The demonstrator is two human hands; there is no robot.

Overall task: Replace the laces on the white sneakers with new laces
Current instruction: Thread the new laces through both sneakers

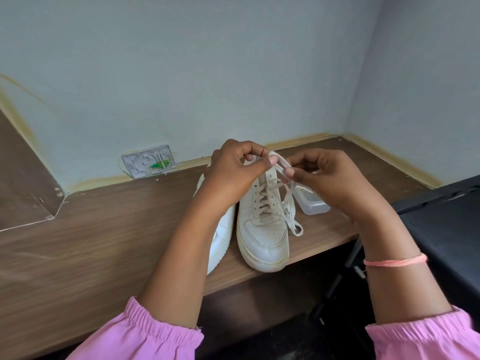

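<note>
head view: both hands, left hand (235, 175) and right hand (330, 181), pinch lace (281, 162) above right sneaker (263, 227).

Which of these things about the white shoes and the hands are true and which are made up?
1. Both hands pinch the white flat lace above the right-hand white leather sneaker. True: the left hand and the right hand hold it.
2. The sneakers stand on a red cloth. False: they stand on a brown wooden desk.
3. A clear plastic box lies beside the laced sneaker. True.
4. The right wrist wears a big black watch. False: it wears a thin pink thread band.
5. The sleeves are pink. True.
</note>
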